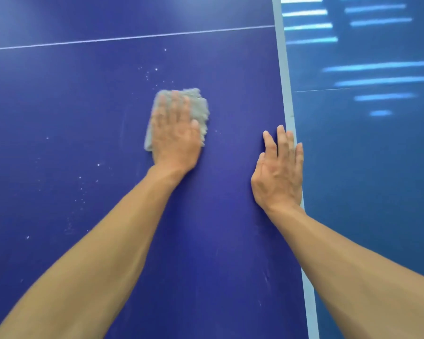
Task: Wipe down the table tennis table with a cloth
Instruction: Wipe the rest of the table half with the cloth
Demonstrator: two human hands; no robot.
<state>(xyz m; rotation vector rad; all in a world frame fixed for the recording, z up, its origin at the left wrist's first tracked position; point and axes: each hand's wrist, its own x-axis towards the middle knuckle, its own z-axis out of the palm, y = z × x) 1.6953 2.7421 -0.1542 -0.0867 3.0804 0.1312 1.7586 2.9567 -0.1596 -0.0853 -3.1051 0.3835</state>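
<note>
A dark blue table tennis table (83, 106) fills most of the view. A folded grey cloth (196, 106) lies flat on it near the middle. My left hand (174, 133) presses on the cloth with straight fingers and covers most of it; the hand is blurred. My right hand (279, 167) rests flat on the table with fingers spread, at the table's right edge. White specks of dust (154, 72) dot the surface beyond the cloth and to its left.
A pale grey edge band (285, 69) runs down the table's right side. Beyond it lies a glossy blue floor (365, 143) with bright light reflections. A thin white line (132, 38) crosses the table at the far side.
</note>
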